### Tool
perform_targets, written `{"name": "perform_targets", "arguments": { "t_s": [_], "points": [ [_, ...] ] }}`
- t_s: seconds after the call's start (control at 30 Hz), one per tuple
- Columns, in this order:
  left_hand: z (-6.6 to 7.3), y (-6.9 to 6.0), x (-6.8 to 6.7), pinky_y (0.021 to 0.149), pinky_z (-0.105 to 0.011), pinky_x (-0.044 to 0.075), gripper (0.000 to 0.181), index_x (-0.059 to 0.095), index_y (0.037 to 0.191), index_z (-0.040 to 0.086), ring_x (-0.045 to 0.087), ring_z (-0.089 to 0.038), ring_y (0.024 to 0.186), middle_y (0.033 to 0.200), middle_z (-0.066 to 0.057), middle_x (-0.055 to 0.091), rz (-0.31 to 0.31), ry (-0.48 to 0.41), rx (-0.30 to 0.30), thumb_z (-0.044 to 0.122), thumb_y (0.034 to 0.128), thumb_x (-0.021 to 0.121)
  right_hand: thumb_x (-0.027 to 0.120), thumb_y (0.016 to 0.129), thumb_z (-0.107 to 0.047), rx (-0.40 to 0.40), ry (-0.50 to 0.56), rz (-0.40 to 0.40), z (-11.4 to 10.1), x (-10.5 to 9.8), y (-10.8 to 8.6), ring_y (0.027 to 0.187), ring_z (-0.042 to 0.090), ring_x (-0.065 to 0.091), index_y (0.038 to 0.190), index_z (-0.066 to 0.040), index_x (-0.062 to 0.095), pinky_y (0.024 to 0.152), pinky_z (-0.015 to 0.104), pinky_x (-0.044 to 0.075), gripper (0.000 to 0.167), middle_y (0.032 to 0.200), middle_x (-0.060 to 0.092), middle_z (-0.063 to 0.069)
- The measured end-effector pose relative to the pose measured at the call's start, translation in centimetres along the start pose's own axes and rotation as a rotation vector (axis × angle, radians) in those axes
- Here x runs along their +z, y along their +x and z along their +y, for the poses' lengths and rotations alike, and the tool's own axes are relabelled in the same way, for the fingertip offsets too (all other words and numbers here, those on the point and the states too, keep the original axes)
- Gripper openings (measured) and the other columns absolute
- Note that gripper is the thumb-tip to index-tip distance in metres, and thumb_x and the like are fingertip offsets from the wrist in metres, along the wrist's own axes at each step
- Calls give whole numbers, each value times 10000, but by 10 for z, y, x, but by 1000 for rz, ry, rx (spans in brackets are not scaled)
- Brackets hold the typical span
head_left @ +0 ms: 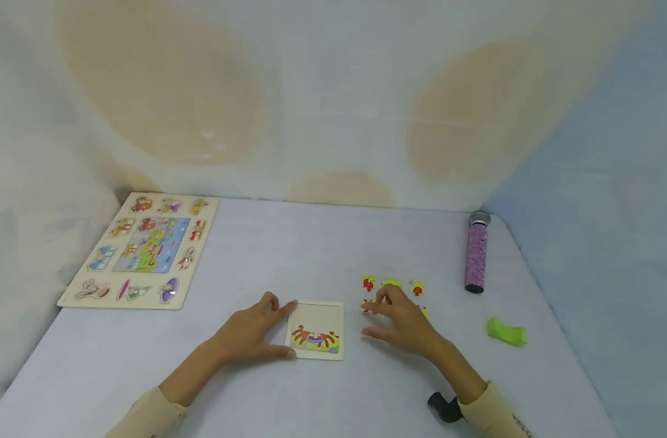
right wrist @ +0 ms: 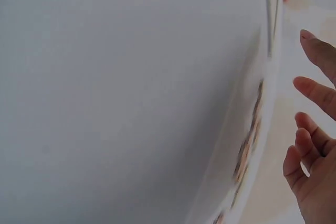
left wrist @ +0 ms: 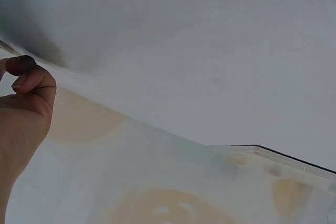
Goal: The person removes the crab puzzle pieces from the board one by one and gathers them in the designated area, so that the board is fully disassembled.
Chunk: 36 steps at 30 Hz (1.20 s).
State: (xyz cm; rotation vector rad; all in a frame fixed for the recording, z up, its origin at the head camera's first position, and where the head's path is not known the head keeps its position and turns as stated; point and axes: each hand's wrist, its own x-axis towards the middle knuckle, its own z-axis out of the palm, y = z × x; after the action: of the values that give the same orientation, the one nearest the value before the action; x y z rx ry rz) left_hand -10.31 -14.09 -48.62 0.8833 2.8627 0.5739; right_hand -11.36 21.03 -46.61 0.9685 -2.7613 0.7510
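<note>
A small square wooden puzzle tray (head_left: 314, 313) lies in the middle of the table in the head view. Joined picture pieces (head_left: 315, 340) fill its lower part, and bare wood shows above them. My left hand (head_left: 251, 331) rests at the tray's left side, forefinger at the upper corner, thumb at the lower one. Over a group of loose puzzle pieces (head_left: 417, 288) hovers my right hand (head_left: 401, 322), thumb and forefinger apart, covering some of them. In the right wrist view, the fingers (right wrist: 317, 95) are spread, with nothing seen between them.
A large wooden picture board (head_left: 193, 286) lies at the far left. On the right are a glittery purple cylinder (head_left: 476, 255) with a silver top and a green block (head_left: 507, 333). A black curved object (head_left: 445, 407) is partly under the right sleeve.
</note>
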Motion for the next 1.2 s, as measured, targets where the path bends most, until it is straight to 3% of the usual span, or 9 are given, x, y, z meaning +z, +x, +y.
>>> {"name": "perform_targets", "arguments": {
  "t_s": [0.17, 0.4, 0.63, 0.83, 1.0, 1.2],
  "points": [
    [5, 4, 5, 572, -213, 386, 669, 574, 1408, 294, 438, -71, 716, 1161, 25, 439, 42, 1, 89, 644, 844, 657, 857, 761, -374, -31, 4, -84, -33, 17, 17, 918, 89, 406, 1130, -172, 765, 744, 234, 406, 430, 1014, 459, -27],
    [12, 9, 6, 565, -210, 399, 487, 672, 1295, 317, 465, -77, 742, 1125, 11, 458, 84, 55, 150, 518, 854, 722, 815, 800, -432, -69, -87, -156, -51, 40, 29, 889, 80, 390, 1107, -229, 767, 721, 207, 361, 371, 990, 434, -53],
    [14, 10, 4, 516, -189, 337, 430, 708, 1237, 339, 409, -47, 673, 1083, 39, 452, 55, 74, 134, 509, 844, 735, 812, 816, -378, -92, -121, -155, -59, 45, 33, 888, 94, 391, 1052, -247, 781, 710, 222, 358, 271, 979, 447, -48],
    [14, 7, 5, 507, -177, 335, 374, 743, 1163, 283, 414, -26, 645, 1080, 55, 461, 104, 68, 143, 475, 842, 749, 792, 841, -351, -58, -113, -148, -61, 48, 35, 893, 87, 384, 1012, -256, 800, 713, 223, 353, 196, 965, 445, -58],
    [14, 6, 7, 564, -197, 403, 368, 709, 1120, 249, 468, -43, 691, 1098, 60, 450, 118, -18, 90, 425, 810, 798, 826, 804, -362, -27, -49, -116, -58, 50, 35, 912, 95, 391, 1003, -251, 792, 715, 235, 373, 231, 968, 451, -53],
    [15, 5, 7, 635, -224, 420, 346, 664, 1122, 217, 485, -72, 737, 1129, 51, 431, 74, -140, 48, 347, 832, 800, 849, 779, -355, 24, 28, -110, -58, 50, 34, 930, 104, 400, 982, -227, 780, 734, 246, 382, 250, 973, 457, -51]
  ]
}}
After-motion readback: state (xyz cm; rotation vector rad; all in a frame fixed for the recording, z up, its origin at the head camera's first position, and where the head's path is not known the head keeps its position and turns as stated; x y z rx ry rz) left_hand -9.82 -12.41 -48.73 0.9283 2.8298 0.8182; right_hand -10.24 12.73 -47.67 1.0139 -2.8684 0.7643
